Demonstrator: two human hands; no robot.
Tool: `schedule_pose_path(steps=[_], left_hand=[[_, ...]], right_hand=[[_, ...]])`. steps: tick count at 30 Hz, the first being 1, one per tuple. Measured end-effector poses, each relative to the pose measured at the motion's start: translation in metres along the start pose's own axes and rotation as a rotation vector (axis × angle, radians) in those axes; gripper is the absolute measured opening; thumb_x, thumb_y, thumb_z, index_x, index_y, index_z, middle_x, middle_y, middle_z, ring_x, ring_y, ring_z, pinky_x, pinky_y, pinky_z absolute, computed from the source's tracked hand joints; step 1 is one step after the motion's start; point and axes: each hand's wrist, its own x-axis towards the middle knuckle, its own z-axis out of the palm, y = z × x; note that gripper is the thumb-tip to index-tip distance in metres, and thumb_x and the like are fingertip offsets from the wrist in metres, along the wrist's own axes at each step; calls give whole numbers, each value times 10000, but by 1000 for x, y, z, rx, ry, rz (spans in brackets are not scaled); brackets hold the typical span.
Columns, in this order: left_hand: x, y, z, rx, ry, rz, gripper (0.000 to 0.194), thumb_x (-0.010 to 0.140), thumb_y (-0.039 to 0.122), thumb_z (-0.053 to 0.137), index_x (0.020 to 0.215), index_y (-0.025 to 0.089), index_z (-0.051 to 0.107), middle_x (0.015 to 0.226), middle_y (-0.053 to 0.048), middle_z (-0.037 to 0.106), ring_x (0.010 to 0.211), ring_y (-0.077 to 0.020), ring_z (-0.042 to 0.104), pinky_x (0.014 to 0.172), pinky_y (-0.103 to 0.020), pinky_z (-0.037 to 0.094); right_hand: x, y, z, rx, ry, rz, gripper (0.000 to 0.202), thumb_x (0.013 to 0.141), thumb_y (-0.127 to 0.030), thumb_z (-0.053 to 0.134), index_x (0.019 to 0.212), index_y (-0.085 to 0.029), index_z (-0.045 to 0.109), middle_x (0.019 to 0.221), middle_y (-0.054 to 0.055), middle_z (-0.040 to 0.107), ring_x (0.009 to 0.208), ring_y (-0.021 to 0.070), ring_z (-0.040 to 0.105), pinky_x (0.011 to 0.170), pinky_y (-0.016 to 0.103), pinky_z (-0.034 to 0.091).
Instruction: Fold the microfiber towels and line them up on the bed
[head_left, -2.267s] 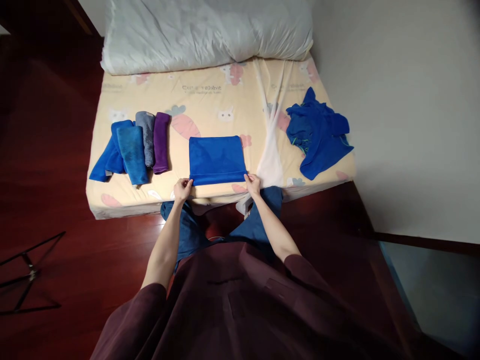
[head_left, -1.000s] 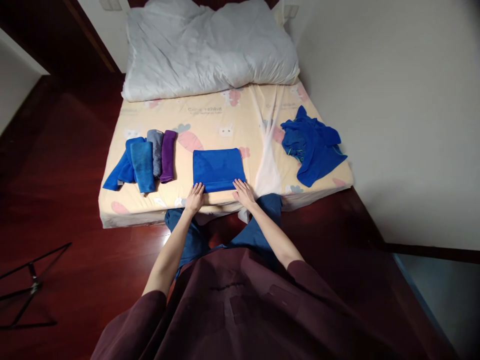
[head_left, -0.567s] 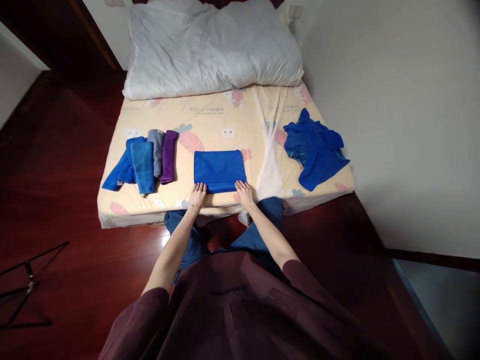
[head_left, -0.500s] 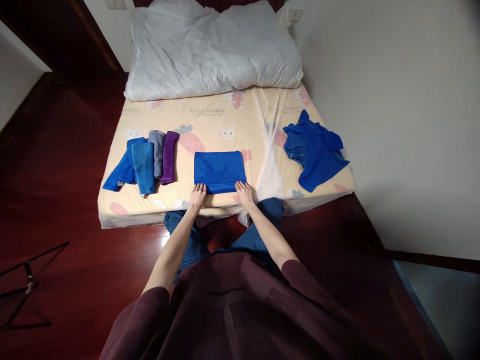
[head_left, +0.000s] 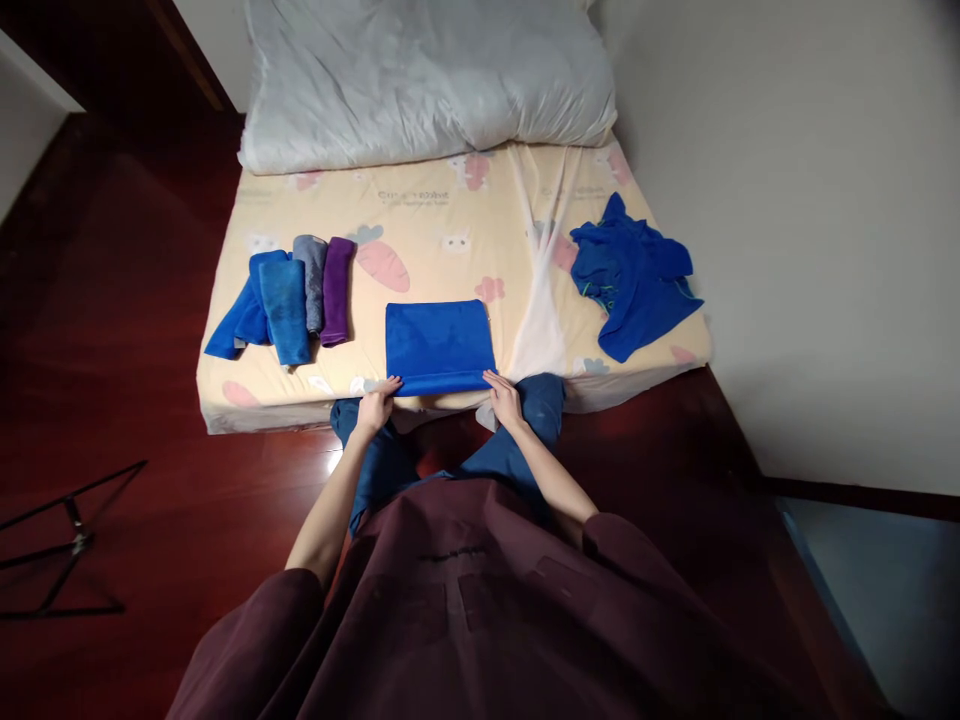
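A blue towel [head_left: 439,340] lies flat as a rectangle near the front edge of the bed, its near edge turned over into a narrow band. At the band's left end, my left hand [head_left: 377,406] pinches the fold with fingers and thumb. My right hand [head_left: 504,400] grips the opposite end, its fingers over the corner. Left of the towel rest several rolled towels: a purple one [head_left: 337,292], a grey one [head_left: 310,285] and blue ones [head_left: 285,315]. A crumpled heap of blue towels [head_left: 634,280] sits on the right.
The bed [head_left: 420,235] has a yellow sheet printed with carrots and rabbits. A pale quilt [head_left: 427,80] lies across its far end. White sheer fabric [head_left: 541,335] trails to the right of the towel. A black metal stand [head_left: 67,530] is on the floor at left.
Both hands have shifted outward and slightly toward me, from resting on top of the band to its two ends. The folded band has moved a little nearer the bed edge. The view has tilted down.
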Motion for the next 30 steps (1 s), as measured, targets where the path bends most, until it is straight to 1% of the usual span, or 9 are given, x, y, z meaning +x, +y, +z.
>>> schedule_pose_path(steps=[3,6,9,12,16,20,24,28,30], left_hand=[[3,-2,-6,-77,44,-30,569,802,92,444,1270,251,726,1364,-39,679,1349,-243,576,1194,-500,426],[8,-4,-12,-65,77,-45,499,803,129,478,1195,251,762,1335,-47,693,1287,-262,609,1160,-484,462],[11,-9,-14,-31,117,-60,423,813,169,520,1138,238,781,1306,-81,689,1250,-284,609,1133,-473,477],[12,-13,-10,-29,154,-75,390,809,184,551,1120,211,783,1260,-122,668,1220,-294,608,1110,-451,489],[16,-17,-4,-66,190,-94,363,815,177,544,1093,198,778,1213,-132,647,1204,-290,600,1119,-447,475],[19,-18,-1,-109,235,-118,312,830,221,564,1066,184,764,1205,-136,615,1212,-288,585,1117,-454,470],[21,-17,0,-131,264,-172,270,862,297,603,1066,175,732,1235,-138,572,1246,-291,553,1137,-455,443],[26,-14,2,-212,339,-248,194,879,347,648,943,169,691,1146,-129,555,1194,-286,556,1116,-431,444],[28,-12,3,-295,404,-303,192,901,366,641,880,176,666,1107,-114,537,1136,-260,568,1070,-405,472]], right_hand=[[2,4,1,65,95,71,586,805,-27,409,1278,-191,714,1362,87,681,1315,210,596,1175,443,442],[8,6,1,81,186,148,566,757,-35,456,1213,-196,749,1286,107,704,1250,257,612,1150,474,452],[10,8,0,97,258,209,545,742,-52,474,1188,-182,760,1201,123,712,1179,274,623,1119,468,470],[11,11,0,95,259,206,538,740,-58,477,1184,-170,760,1168,128,705,1150,271,617,1098,439,481],[11,13,1,38,245,192,540,746,-58,473,1193,-164,755,1160,133,693,1144,272,603,1087,427,484],[11,13,3,-1,240,174,484,797,-89,472,1185,-182,746,1160,129,677,1146,279,590,1077,444,483],[13,14,4,4,256,169,382,870,-142,461,1136,-175,733,1160,138,652,1143,275,580,1071,422,472],[16,16,6,-27,289,213,270,954,-258,473,1033,-165,715,1113,150,643,1094,281,576,1050,426,460],[17,17,6,-48,298,212,283,996,-332,463,969,-178,700,1084,142,642,1073,276,573,1042,430,452]])
